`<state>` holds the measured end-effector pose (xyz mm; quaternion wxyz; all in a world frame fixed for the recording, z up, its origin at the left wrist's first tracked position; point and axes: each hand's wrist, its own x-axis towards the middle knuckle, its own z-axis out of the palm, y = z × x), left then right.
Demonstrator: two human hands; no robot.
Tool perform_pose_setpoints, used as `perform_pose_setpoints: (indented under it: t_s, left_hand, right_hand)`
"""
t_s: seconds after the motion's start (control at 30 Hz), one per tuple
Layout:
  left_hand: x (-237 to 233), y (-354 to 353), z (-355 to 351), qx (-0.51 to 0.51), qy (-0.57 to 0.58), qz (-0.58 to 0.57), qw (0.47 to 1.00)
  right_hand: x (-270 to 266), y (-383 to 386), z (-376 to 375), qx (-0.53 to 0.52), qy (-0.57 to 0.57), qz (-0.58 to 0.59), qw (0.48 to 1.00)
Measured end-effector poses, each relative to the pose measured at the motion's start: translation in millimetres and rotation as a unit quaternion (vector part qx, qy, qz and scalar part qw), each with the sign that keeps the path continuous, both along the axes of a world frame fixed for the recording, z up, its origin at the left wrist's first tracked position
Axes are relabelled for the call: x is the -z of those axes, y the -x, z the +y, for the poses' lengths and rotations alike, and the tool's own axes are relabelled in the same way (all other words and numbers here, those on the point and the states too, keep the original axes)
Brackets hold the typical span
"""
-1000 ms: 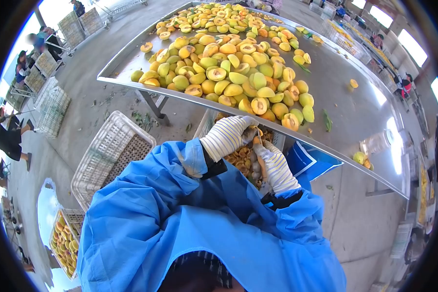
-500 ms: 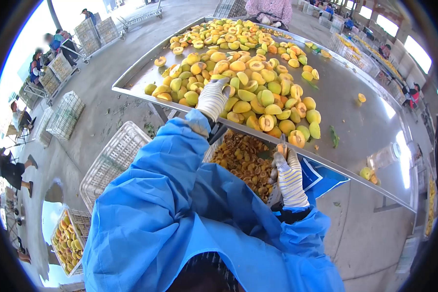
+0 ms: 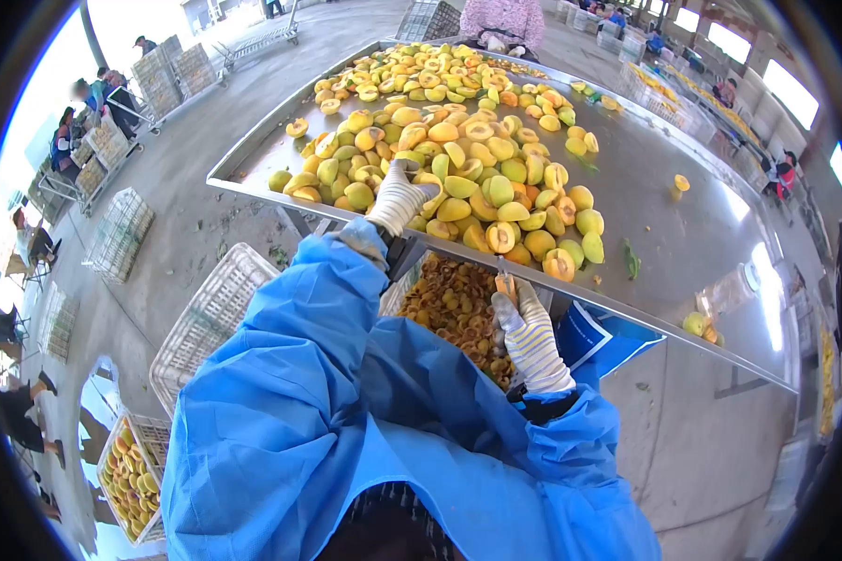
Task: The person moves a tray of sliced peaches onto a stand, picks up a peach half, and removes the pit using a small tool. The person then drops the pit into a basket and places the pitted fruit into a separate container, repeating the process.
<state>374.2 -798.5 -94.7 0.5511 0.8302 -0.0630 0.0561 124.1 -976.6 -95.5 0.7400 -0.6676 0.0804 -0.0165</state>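
My left hand (image 3: 400, 198), in a striped knit glove, is at the near edge of a heap of halved yellow peaches (image 3: 500, 192). Its fingers are curled, with a yellow peach half (image 3: 428, 179) showing between thumb and fingers; the glove hides most of the fruit. My right hand (image 3: 531, 341), gloved the same way, is lower, just below the metal table's front rim. It is closed around a small pitting tool with an orange-brown handle (image 3: 505, 284), its tip pointing up. Below, between my arms, a crate holds brown pits and scraps (image 3: 454, 313).
The steel table (image 3: 660, 262) has a raised rim. A clear plastic jar (image 3: 728, 290) lies on its right side near a few peach pieces. A white crate (image 3: 210, 318) stands at my left, with a crate of peaches (image 3: 131, 481) behind. A person in pink (image 3: 502, 21) sits opposite.
My left hand has come slightly back and down from the heap, with a peach half at its fingers. My right hand has moved a little left with the tool. The camera view has shifted slightly.
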Motion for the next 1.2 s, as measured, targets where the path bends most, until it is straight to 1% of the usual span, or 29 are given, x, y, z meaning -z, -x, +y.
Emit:
perform_pose_setpoints:
  t_s: [0.03, 0.07, 0.1, 0.17, 0.2, 0.23, 0.27, 0.3, 0.33, 0.37, 0.43, 0.47, 0.5, 0.57, 0.7, 0.77, 0.8, 1.0, 1.1, 1.2]
  left_hand:
    - [-4.6, 21.8, -2.0, 0.057, 0.144, 0.049, 0.987]
    - [-6.8, 45.7, -3.7, 0.113, 0.285, 0.099, 0.947]
    - [-6.6, 68.5, -5.7, 0.162, 0.42, 0.15, 0.88]
    - [-6.5, 101.5, -13.8, 0.224, 0.504, 0.226, 0.803]
    - [-6.2, 118.4, -19.5, 0.2, 0.539, 0.26, 0.776]
    - [-3.0, 131.1, -23.9, 0.21, 0.542, 0.272, 0.767]
    - [-0.9, 140.7, -28.2, 0.221, 0.546, 0.281, 0.758]
    - [0.7, 146.0, -32.3, 0.232, 0.55, 0.289, 0.749]
    - [6.6, 146.4, -35.9, 0.218, 0.615, 0.331, 0.682]
    - [8.0, 149.5, -38.8, 0.215, 0.617, 0.323, 0.684]
    - [1.5, 159.5, -42.8, 0.207, 0.624, 0.304, 0.689]
    - [-1.0, 162.4, -43.5, 0.189, 0.596, 0.281, 0.728]
    - [-5.5, 164.4, -43.1, 0.192, 0.593, 0.28, 0.73]
    - [-11.9, 168.3, -41.0, 0.2, 0.582, 0.282, 0.736]
    - [-2.3, 159.6, -38.5, 0.193, 0.544, 0.284, 0.766]
    - [-5.3, 161.8, -38.2, 0.18, 0.534, 0.271, 0.78]
    - [-5.9, 162.8, -37.7, 0.179, 0.537, 0.27, 0.779]
    - [-3.0, 165.0, -36.6, 0.168, 0.531, 0.271, 0.785]
    - [-1.6, 166.7, -35.8, 0.166, 0.522, 0.267, 0.793]
    - [-3.1, 169.5, -36.1, 0.158, 0.505, 0.267, 0.805]
  right_hand:
    - [-0.8, -0.1, 1.2, -0.003, 0.02, -0.017, 1.0]
    - [-0.7, 0.0, 1.8, -0.004, 0.039, -0.031, 0.999]
    - [0.4, 1.3, 2.2, -0.007, 0.06, -0.042, 0.997]
    - [8.5, -3.9, 3.4, 0.028, 0.204, -0.148, 0.967]
    - [1.1, -2.4, 7.9, 0.037, 0.226, -0.166, 0.959]
    - [-2.8, -1.6, 11.4, 0.046, 0.249, -0.184, 0.95]
    - [1.6, -4.5, 12.2, 0.065, 0.296, -0.234, 0.924]
    - [-0.9, -3.0, 11.6, 0.06, 0.346, -0.205, 0.914]
    - [-5.5, -0.6, 11.5, 0.055, 0.394, -0.175, 0.901]
    - [-8.1, 1.0, 12.1, 0.05, 0.44, -0.145, 0.885]
    - [-6.8, 1.8, 13.5, 0.057, 0.503, -0.138, 0.852]
    - [-5.6, 3.1, 14.0, 0.061, 0.527, -0.139, 0.836]
    - [-4.6, 3.4, 14.3, 0.065, 0.552, -0.14, 0.82]
    - [-1.4, 4.1, 16.3, 0.071, 0.581, -0.142, 0.798]
    - [-0.9, 4.6, 17.1, 0.062, 0.629, -0.127, 0.764]
    - [-3.7, 5.4, 16.3, 0.058, 0.636, -0.131, 0.758]
    - [-4.4, 5.6, 15.9, 0.056, 0.639, -0.133, 0.756]
    - [4.1, 1.8, 16.8, 0.057, 0.625, -0.144, 0.765]
    - [11.6, 0.5, 16.7, 0.042, 0.61, -0.136, 0.779]
    - [9.1, 4.4, 25.7, 0.018, 0.601, -0.079, 0.795]
